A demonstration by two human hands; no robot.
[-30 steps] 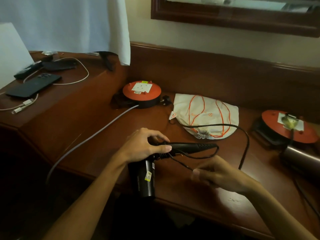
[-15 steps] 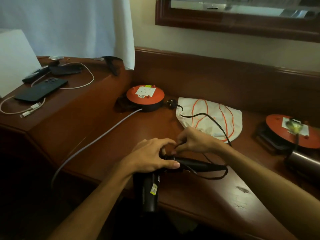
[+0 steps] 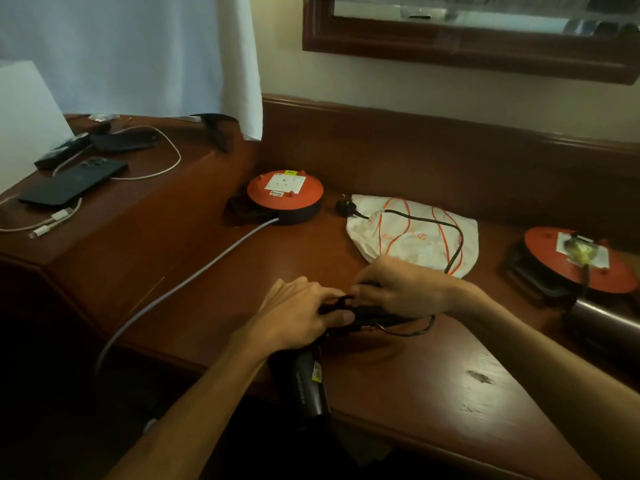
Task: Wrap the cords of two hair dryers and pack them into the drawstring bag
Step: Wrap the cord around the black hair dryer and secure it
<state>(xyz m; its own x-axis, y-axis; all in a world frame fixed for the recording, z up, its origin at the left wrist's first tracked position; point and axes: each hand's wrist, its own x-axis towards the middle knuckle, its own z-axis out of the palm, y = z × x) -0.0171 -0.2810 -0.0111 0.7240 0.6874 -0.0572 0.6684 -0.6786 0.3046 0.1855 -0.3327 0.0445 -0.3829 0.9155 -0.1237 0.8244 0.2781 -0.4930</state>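
My left hand grips a black hair dryer where barrel meets handle; the barrel hangs over the desk's front edge. My right hand holds the dryer's black cord against the handle, fingers curled round it. A loop of cord shows below my right hand. The cord runs back over the white drawstring bag with orange strings to its plug lying on the desk. A second, metallic hair dryer lies at the right edge, partly cut off.
Two orange cable reels stand on the desk: one at the back centre with a grey cable trailing off the front, one at the right. A raised side surface on the left holds a dark phone and white charging cables.
My right hand swung from below the handle up over it and now sits closer to my left hand, carrying the cord round the handle. The free cord across the bag has shortened.
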